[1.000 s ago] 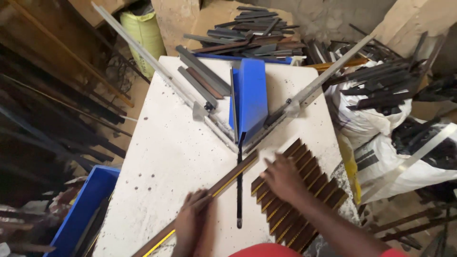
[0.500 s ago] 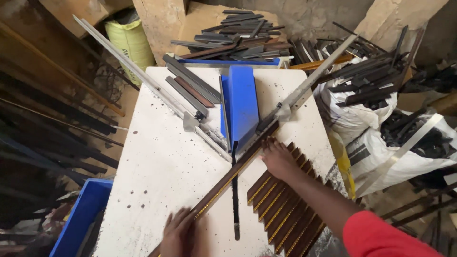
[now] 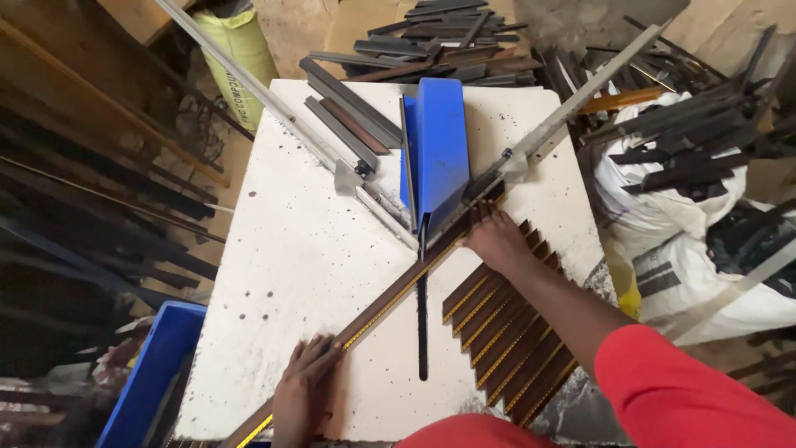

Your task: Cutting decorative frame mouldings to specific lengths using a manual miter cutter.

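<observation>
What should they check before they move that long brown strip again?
1. Left hand rests flat on the near end of the long brown strip: ok.
2. Right hand presses the strip's far part beside the blue cutter: ok.
3. Strip lies against the grey metal guide rail: ok.
4. Right fingers clear of the cutter's blade: cannot tell, they sit very close to it.
5. Cut brown pieces lie in a row off the strip's path: ok.
6. Strip crosses the dark slot in the white table: ok.
</observation>
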